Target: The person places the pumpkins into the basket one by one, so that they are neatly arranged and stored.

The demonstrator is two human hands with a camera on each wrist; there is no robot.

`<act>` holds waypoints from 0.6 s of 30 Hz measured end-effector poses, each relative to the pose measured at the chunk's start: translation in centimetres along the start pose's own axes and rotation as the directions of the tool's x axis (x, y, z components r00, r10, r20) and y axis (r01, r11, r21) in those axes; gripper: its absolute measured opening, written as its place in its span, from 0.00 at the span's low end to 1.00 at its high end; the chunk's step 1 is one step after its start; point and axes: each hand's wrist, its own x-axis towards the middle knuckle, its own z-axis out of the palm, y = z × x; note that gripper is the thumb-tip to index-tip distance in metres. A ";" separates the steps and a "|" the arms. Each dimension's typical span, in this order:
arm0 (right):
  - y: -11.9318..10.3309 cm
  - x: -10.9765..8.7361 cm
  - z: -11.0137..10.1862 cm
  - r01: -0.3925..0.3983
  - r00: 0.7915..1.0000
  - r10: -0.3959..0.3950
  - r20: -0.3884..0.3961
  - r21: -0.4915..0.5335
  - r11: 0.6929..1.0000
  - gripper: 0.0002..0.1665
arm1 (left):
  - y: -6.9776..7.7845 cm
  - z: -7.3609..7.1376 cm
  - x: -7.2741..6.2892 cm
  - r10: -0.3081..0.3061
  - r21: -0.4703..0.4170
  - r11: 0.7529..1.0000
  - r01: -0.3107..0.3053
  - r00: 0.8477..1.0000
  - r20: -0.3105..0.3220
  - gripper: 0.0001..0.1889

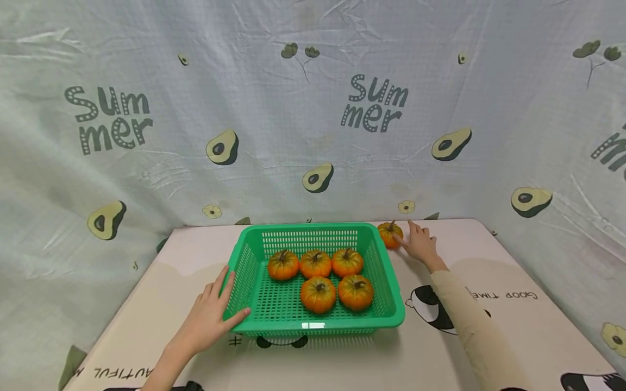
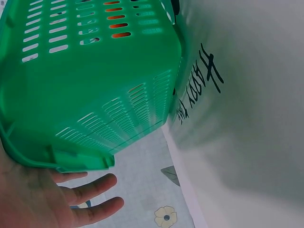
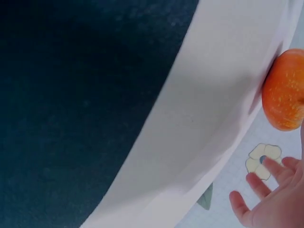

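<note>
A green plastic basket (image 1: 319,326) holds several small orange pumpkins, among them a front-right pumpkin (image 1: 356,292) and a back-left pumpkin (image 1: 283,265). On its left rim rests my left hand (image 1: 207,312), thumb toward the front corner, fingers spread and fairly straight. The left wrist view shows that hand (image 2: 42,199) beside the basket's rim and slotted wall (image 2: 118,109). Another pumpkin (image 1: 389,234) sits outside the basket, by its back right corner. My right hand (image 1: 421,243) is at that pumpkin's right side, its thumb overlapping it and the other fingers apart and extended.
A pale printed table (image 1: 489,260) lies under everything, its back edge just behind the outside pumpkin. Behind it hangs a light curtain (image 1: 274,108) with avocado and lettering prints. A dark sleeve or strap (image 3: 85,104) fills much of the right wrist view.
</note>
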 end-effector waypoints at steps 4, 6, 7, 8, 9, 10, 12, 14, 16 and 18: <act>0.1 0.3 0.2 0.013 0.999 -0.014 0.034 0.018 1.000 0.47 | 0.1 0.0 -0.1 0.002 0.001 1.000 -0.002 1.000 -0.003 0.43; 0.0 0.6 0.3 0.019 0.999 -0.020 0.048 0.033 0.999 0.48 | 0.1 0.0 -0.1 0.002 0.002 1.000 -0.002 1.000 -0.003 0.43; -0.1 0.8 0.4 0.019 0.998 -0.021 0.060 0.037 0.999 0.49 | 0.1 0.0 -0.1 0.002 0.003 1.000 -0.002 1.000 -0.004 0.43; -0.1 0.9 0.5 0.019 0.997 -0.021 0.070 0.037 0.999 0.51 | 0.1 0.0 -0.1 0.002 0.004 1.000 -0.002 1.000 -0.003 0.43; 0.0 1.1 0.7 0.032 0.998 -0.034 0.058 0.025 0.999 0.52 | 0.1 -0.1 -0.1 0.002 0.004 1.000 -0.002 1.000 -0.003 0.43; -0.1 1.2 0.7 0.036 0.997 -0.037 0.067 0.016 0.999 0.54 | 0.1 -0.1 -0.1 0.003 0.003 1.000 -0.003 1.000 -0.003 0.43; -0.2 1.3 0.8 0.044 0.996 -0.044 0.079 -0.001 0.999 0.56 | 0.1 -0.1 -0.1 0.003 0.001 1.000 -0.003 1.000 -0.002 0.43; -0.4 1.4 0.9 0.049 0.996 -0.049 0.078 0.000 0.999 0.55 | 0.1 -0.1 0.0 0.003 0.000 1.000 -0.003 1.000 0.000 0.43; -0.8 1.3 0.8 0.046 0.994 -0.046 0.095 -0.004 0.999 0.52 | 0.0 0.0 0.0 0.001 -0.002 1.000 -0.001 1.000 0.002 0.43; -1.2 1.3 0.8 0.054 0.994 -0.052 0.093 -0.022 0.998 0.49 | 0.0 0.0 0.0 0.000 -0.001 1.000 0.000 1.000 0.002 0.43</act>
